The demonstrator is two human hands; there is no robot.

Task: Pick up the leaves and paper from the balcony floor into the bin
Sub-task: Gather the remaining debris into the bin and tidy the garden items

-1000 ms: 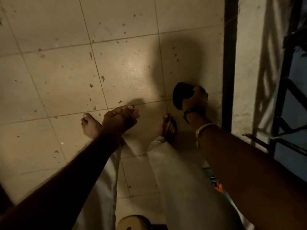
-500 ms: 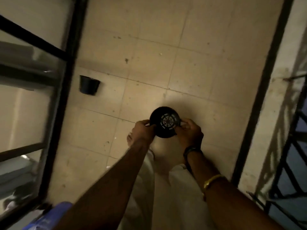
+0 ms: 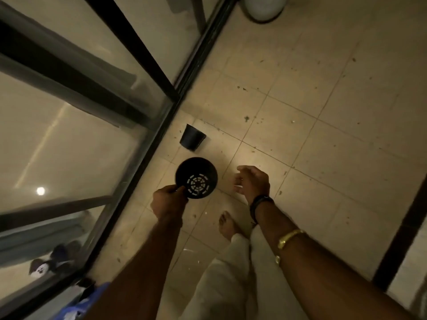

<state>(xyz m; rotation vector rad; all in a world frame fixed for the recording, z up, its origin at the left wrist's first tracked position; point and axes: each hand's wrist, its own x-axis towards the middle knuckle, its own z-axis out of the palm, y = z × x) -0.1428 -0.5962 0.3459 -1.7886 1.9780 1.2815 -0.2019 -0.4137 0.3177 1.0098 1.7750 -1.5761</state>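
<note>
My left hand (image 3: 168, 203) grips the rim of a small black plastic pot (image 3: 196, 177) with a slotted bottom, held above the tiled balcony floor (image 3: 323, 135). My right hand (image 3: 253, 181) hovers just right of the pot, fingers loosely curled, holding nothing. A second black pot (image 3: 192, 136) lies tipped on the floor beyond the held one, close to the door frame. Small dark leaf bits (image 3: 246, 118) are scattered across the tiles, and a few white scraps (image 3: 188, 250) lie near my feet.
A black-framed glass sliding door (image 3: 157, 135) runs along the left. A pale round vessel (image 3: 264, 6) stands at the top. A dark frame edge (image 3: 399, 239) borders the right. My bare foot (image 3: 227, 225) is below my right hand. Something blue (image 3: 78, 306) sits at bottom left.
The view swung left toward the glass door. My right hand let go of the black pot, which my left hand alone now holds. The second pot on the floor has come closer.
</note>
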